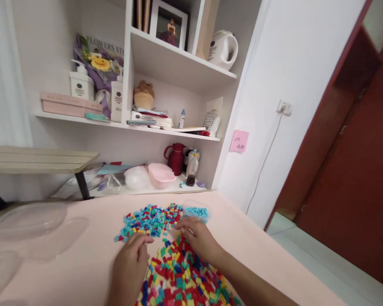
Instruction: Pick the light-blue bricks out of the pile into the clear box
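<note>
Many small coloured building bricks lie on the table in two piles. A mostly blue pile of bricks [147, 219] sits farther off, and a larger mixed pile of bricks [181, 272] spreads nearer me. At the left edge of the mixed pile is my left hand [130, 261], its index finger and thumb apart with nothing visible between them. My right hand [199, 238] reaches over the mixed pile, fingers stretched toward the gap between the piles; no brick shows in it. Just beyond it stands a clear plastic box [207, 217] holding light-blue bricks [196, 211].
Clear plastic containers [28, 221] and a clear lid [60, 238] rest on the table [83, 263] at left. Behind the table, a shelf unit [178, 57] holds a red jug [176, 159], a pink bowl [161, 175] and bottles. A slatted wooden stand [35, 159] is at far left.
</note>
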